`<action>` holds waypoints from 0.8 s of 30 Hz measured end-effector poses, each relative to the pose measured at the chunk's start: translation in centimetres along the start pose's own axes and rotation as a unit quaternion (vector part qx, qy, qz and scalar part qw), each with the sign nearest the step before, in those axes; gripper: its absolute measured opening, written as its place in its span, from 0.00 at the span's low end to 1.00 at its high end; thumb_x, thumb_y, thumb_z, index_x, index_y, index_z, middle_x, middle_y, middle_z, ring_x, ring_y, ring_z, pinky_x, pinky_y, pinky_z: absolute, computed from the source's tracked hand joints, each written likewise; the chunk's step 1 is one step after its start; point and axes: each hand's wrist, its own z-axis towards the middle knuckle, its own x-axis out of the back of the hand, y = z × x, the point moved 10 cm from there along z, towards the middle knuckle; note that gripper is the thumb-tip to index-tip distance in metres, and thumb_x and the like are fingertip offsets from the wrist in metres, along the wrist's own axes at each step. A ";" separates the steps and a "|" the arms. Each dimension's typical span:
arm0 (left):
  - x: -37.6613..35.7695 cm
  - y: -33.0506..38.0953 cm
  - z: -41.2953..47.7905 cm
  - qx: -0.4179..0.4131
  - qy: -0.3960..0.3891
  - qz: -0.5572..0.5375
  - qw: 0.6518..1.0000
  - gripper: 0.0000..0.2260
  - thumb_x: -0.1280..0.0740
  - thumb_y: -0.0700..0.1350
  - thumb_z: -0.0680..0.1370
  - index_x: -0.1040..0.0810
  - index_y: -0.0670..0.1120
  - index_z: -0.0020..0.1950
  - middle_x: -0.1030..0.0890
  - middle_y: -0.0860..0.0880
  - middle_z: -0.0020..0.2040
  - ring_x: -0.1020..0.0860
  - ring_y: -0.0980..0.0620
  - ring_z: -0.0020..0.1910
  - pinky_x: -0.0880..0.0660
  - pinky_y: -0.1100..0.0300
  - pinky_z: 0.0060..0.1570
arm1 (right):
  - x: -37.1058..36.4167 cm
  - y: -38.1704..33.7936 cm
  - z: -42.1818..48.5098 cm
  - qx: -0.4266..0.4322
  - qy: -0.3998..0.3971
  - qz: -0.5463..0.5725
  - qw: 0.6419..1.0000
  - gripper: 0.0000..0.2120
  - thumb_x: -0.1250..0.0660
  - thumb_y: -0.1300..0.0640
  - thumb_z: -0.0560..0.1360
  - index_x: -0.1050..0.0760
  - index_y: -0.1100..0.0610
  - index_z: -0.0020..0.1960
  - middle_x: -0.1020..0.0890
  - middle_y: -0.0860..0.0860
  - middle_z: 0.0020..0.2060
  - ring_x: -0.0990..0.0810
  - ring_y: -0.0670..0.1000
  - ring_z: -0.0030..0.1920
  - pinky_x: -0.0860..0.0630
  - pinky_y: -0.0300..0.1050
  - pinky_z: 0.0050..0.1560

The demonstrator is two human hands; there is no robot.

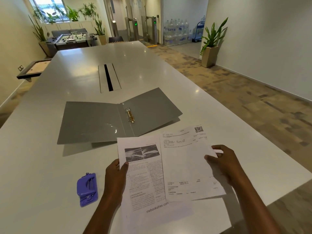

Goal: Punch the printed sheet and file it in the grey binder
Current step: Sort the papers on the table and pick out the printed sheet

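Open on the tabletop (42, 166): grey binder (94, 120), rings (130, 114) at its spine, looking closed. On the person's side of the binder, two printed sheets overlap. The left hand (116, 176) has a grip pinching the text sheet (143, 183) at its left edge; the right hand (221, 161) has a grip pinching the QR sheet (185, 157) at its right edge. The purple punch (87, 190) lies nearer the person than the binder's left cover, untouched. Risks: wrong sheet punched, with two in hand; both fed together; skewed holes from a crooked edge; torn paper if forced onto closed rings.
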 end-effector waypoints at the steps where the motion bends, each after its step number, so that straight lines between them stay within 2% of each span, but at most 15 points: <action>1: 0.0 0.0 0.0 0.003 -0.001 -0.004 1.000 0.02 0.30 0.46 0.82 0.19 0.51 0.54 0.13 0.50 0.48 0.13 0.46 0.45 0.19 0.58 0.40 | -0.2 -0.4 -0.3 0.001 -0.014 0.016 1.000 0.15 0.25 0.65 0.75 0.24 0.56 0.59 0.15 0.50 0.41 0.16 0.44 0.34 0.24 0.36 0.28; 3: 0.0 -0.2 0.1 0.019 0.000 -0.007 1.000 0.03 0.31 0.46 0.82 0.19 0.48 0.53 0.12 0.47 0.46 0.13 0.44 0.44 0.20 0.58 0.39 | -0.5 -1.0 -0.5 0.006 -0.035 0.036 0.999 0.17 0.25 0.63 0.75 0.23 0.56 0.61 0.17 0.47 0.40 0.16 0.44 0.38 0.25 0.37 0.31; 5: 0.1 -0.6 0.4 0.037 0.003 -0.013 0.999 0.06 0.32 0.46 0.83 0.19 0.45 0.52 0.13 0.43 0.44 0.14 0.41 0.43 0.22 0.56 0.38 | -1.2 -1.2 -0.5 -0.002 -0.051 0.055 0.997 0.19 0.23 0.61 0.74 0.23 0.55 0.63 0.14 0.50 0.43 0.15 0.49 0.42 0.24 0.41 0.36; 7: 0.1 -0.7 0.4 0.044 0.000 -0.016 0.999 0.06 0.32 0.46 0.83 0.18 0.44 0.52 0.13 0.42 0.44 0.14 0.38 0.43 0.23 0.55 0.38 | -2.1 -1.0 -0.7 -0.018 -0.067 0.073 0.995 0.19 0.23 0.60 0.74 0.23 0.53 0.63 0.12 0.53 0.46 0.13 0.52 0.43 0.22 0.42 0.35; 9: 0.2 -0.8 0.4 0.046 -0.001 -0.015 0.999 0.06 0.32 0.45 0.83 0.18 0.44 0.53 0.12 0.44 0.43 0.13 0.38 0.44 0.22 0.55 0.38 | -2.7 -0.8 -1.0 -0.016 -0.068 0.070 0.995 0.18 0.23 0.61 0.74 0.23 0.53 0.61 0.13 0.51 0.44 0.13 0.48 0.39 0.21 0.39 0.32; 11: 0.2 -0.9 0.5 0.052 0.001 -0.011 0.999 0.05 0.32 0.44 0.83 0.17 0.44 0.52 0.12 0.44 0.43 0.13 0.37 0.45 0.22 0.55 0.38 | -2.1 -0.7 -1.1 0.014 -0.032 0.043 0.998 0.17 0.24 0.65 0.74 0.23 0.55 0.59 0.15 0.47 0.40 0.16 0.40 0.35 0.24 0.32 0.29; 12: 0.3 -0.9 0.5 0.053 0.002 -0.008 0.999 0.05 0.32 0.44 0.83 0.17 0.44 0.52 0.12 0.44 0.43 0.13 0.36 0.45 0.22 0.55 0.38 | -1.7 -0.6 -1.2 0.025 -0.010 0.027 0.999 0.16 0.25 0.67 0.74 0.23 0.57 0.58 0.16 0.46 0.39 0.17 0.39 0.35 0.25 0.32 0.30; 14: 0.5 -0.9 0.7 0.051 0.003 -0.002 0.999 0.05 0.31 0.44 0.83 0.17 0.43 0.52 0.12 0.44 0.43 0.14 0.36 0.46 0.22 0.54 0.39 | -1.1 -0.1 -1.2 0.021 0.008 0.008 1.000 0.13 0.26 0.67 0.73 0.20 0.60 0.57 0.15 0.48 0.38 0.16 0.45 0.37 0.25 0.39 0.33; 16: 0.7 -1.0 0.7 0.052 0.004 0.001 0.999 0.05 0.31 0.44 0.82 0.18 0.43 0.53 0.12 0.44 0.43 0.14 0.36 0.46 0.22 0.54 0.40 | -0.7 0.4 -1.0 0.014 0.005 0.011 1.000 0.11 0.26 0.66 0.73 0.18 0.60 0.55 0.13 0.53 0.39 0.15 0.52 0.35 0.25 0.42 0.36; 18: 0.8 -1.1 0.7 0.053 0.004 0.001 0.999 0.06 0.31 0.44 0.82 0.18 0.42 0.53 0.12 0.44 0.43 0.14 0.35 0.47 0.22 0.53 0.41 | -0.4 0.3 -0.9 0.015 -0.010 0.020 1.000 0.09 0.26 0.66 0.74 0.17 0.59 0.53 0.12 0.54 0.37 0.14 0.53 0.33 0.24 0.43 0.37; 21: 0.8 -0.9 0.5 0.057 0.006 0.004 0.998 0.06 0.31 0.44 0.82 0.18 0.42 0.51 0.13 0.43 0.42 0.14 0.33 0.46 0.23 0.54 0.40 | -0.6 -0.2 -1.2 -0.002 -0.055 0.100 0.993 0.08 0.26 0.66 0.75 0.17 0.58 0.53 0.11 0.56 0.39 0.12 0.56 0.38 0.17 0.50 0.46; 24: 0.6 -0.4 0.0 0.059 0.004 -0.008 0.998 0.05 0.32 0.43 0.82 0.17 0.43 0.51 0.12 0.42 0.43 0.14 0.34 0.47 0.22 0.53 0.41 | -1.8 -1.5 -2.0 -0.026 -0.108 0.168 0.980 0.09 0.27 0.65 0.76 0.18 0.59 0.56 0.11 0.58 0.44 0.11 0.58 0.44 0.16 0.50 0.50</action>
